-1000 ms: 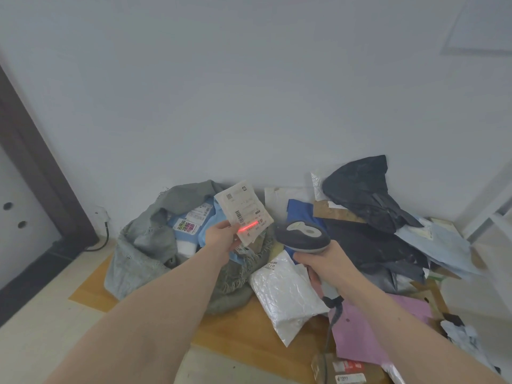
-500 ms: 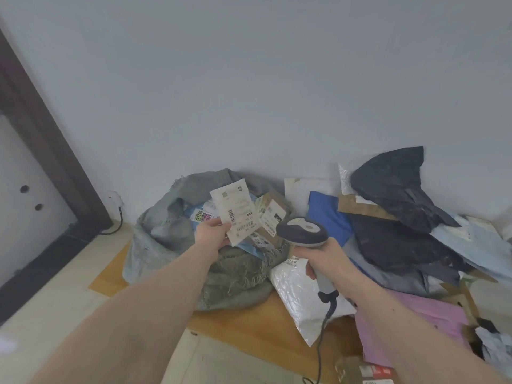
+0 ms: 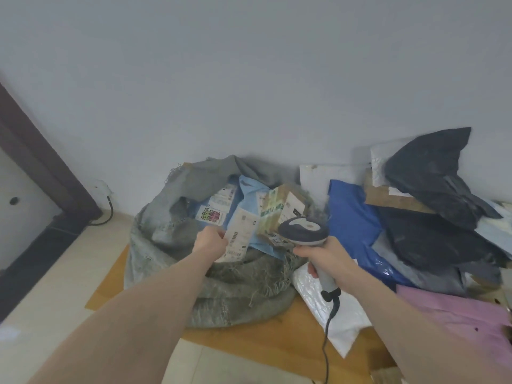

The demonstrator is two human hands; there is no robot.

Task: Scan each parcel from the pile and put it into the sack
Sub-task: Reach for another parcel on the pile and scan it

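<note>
On brown cardboard [image 3: 249,339] by the wall [image 3: 249,79], hands clasp parcel [image 3: 238,236] and scanner [image 3: 304,231].

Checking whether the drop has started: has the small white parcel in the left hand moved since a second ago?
Yes. The white parcel has come down toward the sack mouth, and the red scan line is gone.

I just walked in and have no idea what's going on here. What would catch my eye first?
Probably the two hands in the middle: the left hand holds a small white labelled parcel over the open grey sack, while the right hand grips a corded barcode scanner. To the right, a jumbled pile of mailers leans against the wall, with a black bag on top and a bright blue one beside the sack.
</note>
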